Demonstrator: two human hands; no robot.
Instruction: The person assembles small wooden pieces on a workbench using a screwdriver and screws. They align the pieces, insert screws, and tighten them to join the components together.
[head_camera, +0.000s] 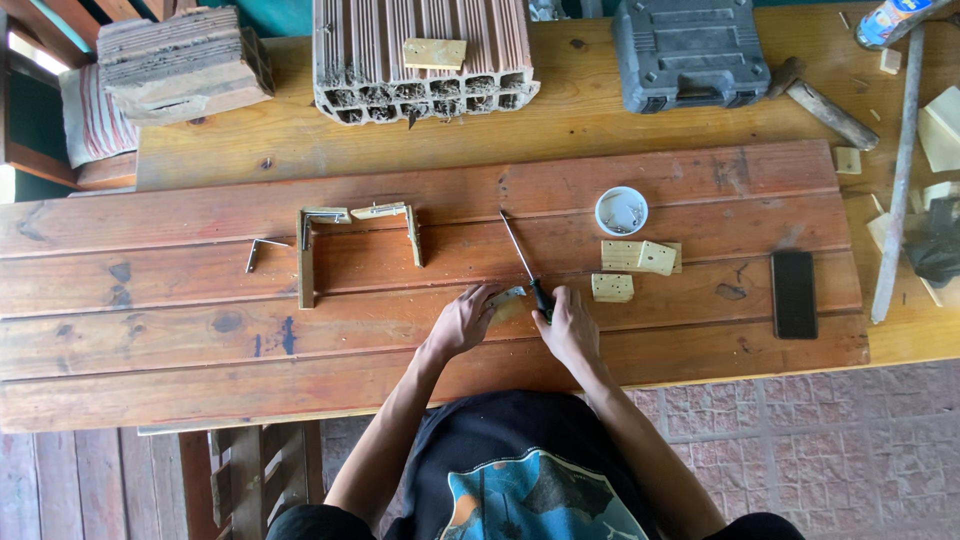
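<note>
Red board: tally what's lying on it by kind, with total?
Pale wood blocks: 4, one under the left hand
Wood pieces with metal brackets: 2
Loose metal bracket: 1
White dish of screws: 1
Phone: 1
Screwdriver, in right hand: 1
Total: 10

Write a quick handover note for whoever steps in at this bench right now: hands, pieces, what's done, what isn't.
Left hand steadies a small pale wooden block with a metal bracket on the reddish plank panel.
Right hand grips the black-handled screwdriver, its long shaft pointing away.
Done, by the look of it: two L-shaped wood pieces with corner brackets lie further left, with one loose metal bracket beside them.
Left: three bare pale wooden blocks by the small white dish of screws.
</note>
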